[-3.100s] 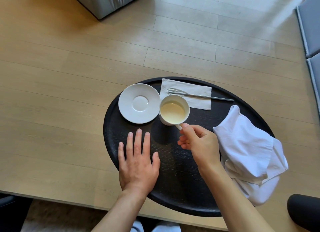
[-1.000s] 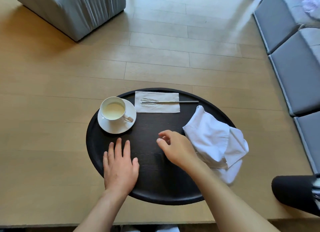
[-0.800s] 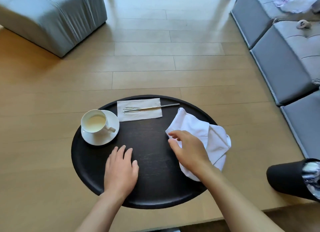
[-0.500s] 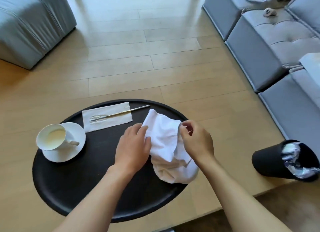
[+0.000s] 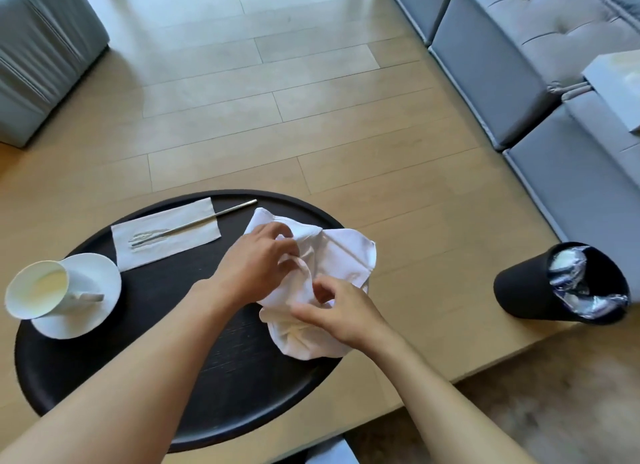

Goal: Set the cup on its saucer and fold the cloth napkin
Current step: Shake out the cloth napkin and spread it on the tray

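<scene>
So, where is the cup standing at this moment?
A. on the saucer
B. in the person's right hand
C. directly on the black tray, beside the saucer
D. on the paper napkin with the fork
A: the cup stands on the white saucer at the left of the black tray, and no hand touches it.

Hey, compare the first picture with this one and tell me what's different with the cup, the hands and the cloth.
The cup went from the tray onto its saucer to its left, and the right hand let go of its handle. The left hand left the tray; both hands now grip the crumpled white cloth napkin, not yet folded. The fork stayed on its paper napkin.
</scene>
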